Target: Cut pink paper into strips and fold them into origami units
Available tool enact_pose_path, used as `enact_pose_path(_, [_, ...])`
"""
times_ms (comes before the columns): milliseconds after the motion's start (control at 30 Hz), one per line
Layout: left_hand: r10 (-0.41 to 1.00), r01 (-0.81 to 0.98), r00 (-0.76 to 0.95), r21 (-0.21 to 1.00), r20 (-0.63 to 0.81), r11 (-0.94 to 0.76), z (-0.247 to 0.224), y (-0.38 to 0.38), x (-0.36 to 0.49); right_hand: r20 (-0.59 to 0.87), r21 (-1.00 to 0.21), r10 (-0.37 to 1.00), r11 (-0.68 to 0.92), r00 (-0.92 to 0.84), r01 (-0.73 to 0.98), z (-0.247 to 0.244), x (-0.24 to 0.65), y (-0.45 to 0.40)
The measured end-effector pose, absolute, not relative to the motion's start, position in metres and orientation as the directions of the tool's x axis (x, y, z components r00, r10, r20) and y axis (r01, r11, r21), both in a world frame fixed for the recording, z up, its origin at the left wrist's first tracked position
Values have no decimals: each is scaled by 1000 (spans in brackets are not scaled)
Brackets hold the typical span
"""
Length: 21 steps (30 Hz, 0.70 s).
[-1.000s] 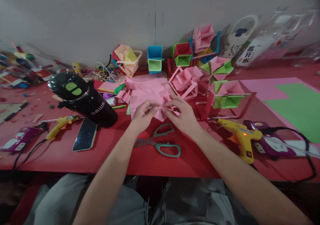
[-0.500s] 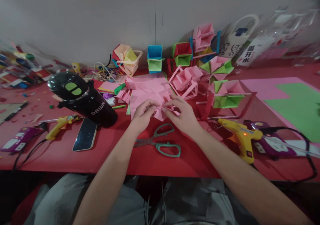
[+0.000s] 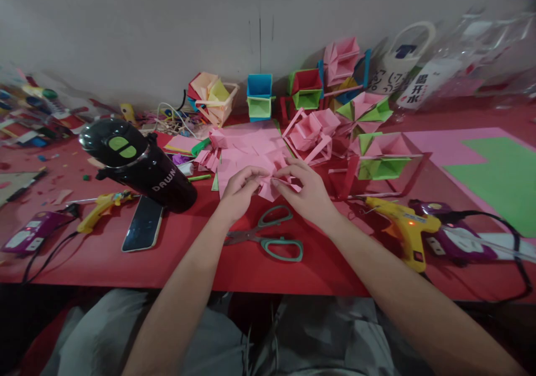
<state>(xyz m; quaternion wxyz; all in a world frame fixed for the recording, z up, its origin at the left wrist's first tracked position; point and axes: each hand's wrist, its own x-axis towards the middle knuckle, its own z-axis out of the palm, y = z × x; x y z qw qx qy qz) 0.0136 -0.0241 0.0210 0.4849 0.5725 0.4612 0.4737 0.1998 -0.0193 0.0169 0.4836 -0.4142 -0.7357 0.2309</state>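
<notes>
Between my two hands is a folded piece of pink paper (image 3: 268,189), pinched from both sides. My left hand (image 3: 243,189) closes its thumb and fingertips on the left part. On the right part, my right hand (image 3: 302,186) does the same, and a flap sticks out beneath its fingers. Flat pink sheets (image 3: 247,144) lie just behind the hands. Scissors (image 3: 281,250) with grey-green handles rest on the red table in front of them, blades pointing left. The fingers partly hide the folds.
A black bottle (image 3: 154,169) leans over a phone (image 3: 143,225) on the left. Yellow glue guns (image 3: 412,234) (image 3: 98,211) lie at both sides with cords. Folded paper models (image 3: 314,130) line the back. Green paper (image 3: 494,181) and a plastic bottle (image 3: 422,86) are at right.
Almost nothing differs. Both hands keep their pinch on the pink paper in the same place, and the view has shifted very slightly.
</notes>
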Motion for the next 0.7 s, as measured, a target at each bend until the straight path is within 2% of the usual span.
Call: enact_pose_path(700, [980,34,143,989,138,-144,21,-22,14,524,-744,833,550,-179,380,14,200,-18])
